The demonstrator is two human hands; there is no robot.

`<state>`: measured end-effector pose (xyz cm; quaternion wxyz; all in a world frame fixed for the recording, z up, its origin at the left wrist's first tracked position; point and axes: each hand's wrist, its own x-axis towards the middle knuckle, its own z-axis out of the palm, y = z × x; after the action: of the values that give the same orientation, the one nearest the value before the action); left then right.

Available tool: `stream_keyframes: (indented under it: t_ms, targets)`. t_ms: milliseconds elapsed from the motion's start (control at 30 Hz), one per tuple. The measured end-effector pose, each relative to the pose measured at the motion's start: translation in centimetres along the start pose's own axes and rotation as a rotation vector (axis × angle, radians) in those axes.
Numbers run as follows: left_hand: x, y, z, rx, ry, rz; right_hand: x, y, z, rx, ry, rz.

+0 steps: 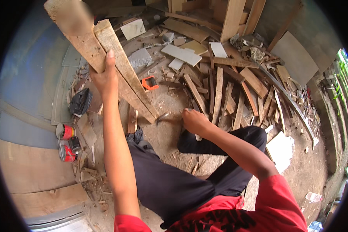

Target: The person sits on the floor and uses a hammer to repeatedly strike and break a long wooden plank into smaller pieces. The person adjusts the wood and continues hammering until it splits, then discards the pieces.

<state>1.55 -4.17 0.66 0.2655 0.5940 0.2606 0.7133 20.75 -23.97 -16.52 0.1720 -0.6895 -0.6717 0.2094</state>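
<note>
Your left hand (107, 75) is raised ahead of you, grasping two long boards (121, 60) set side by side, its thumb pressed on the face near their seam. The boards slant from the upper left down toward your knees; a blurred patch hides part of their upper end. Your right hand (196, 123) is clenched round the handle of a hammer (163, 116), whose metal head lies at the boards' lower end; you cannot tell whether they touch. Your legs, in dark trousers (170, 181), are bent beneath. Just right of the boards, on the dirty floor (174, 101), is an orange-and-black tool (150, 83). Beyond your right hand spreads a heap of scrap wood (228, 94). To your left are red cans (67, 132) and a black bag (81, 101).
</note>
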Motion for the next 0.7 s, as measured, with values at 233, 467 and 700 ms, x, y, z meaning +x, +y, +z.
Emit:
stream_keyframes:
  t_ms: [233, 467, 700]
  targets:
    - [-0.1, 0.4, -1.6, 0.070, 0.016, -0.029, -2.4, -7.1, -5.8, 0.422, -0.043, 0.175]
    - [0.3, 0.1, -2.4, 0.149, -0.002, -0.014, -3.5, -4.4, -1.9, 0.603, 0.066, 0.339]
    - [-0.6, 0.9, -1.3, -0.028, 0.009, 0.032, 1.6, -10.9, -6.1, 0.711, 0.539, -0.214]
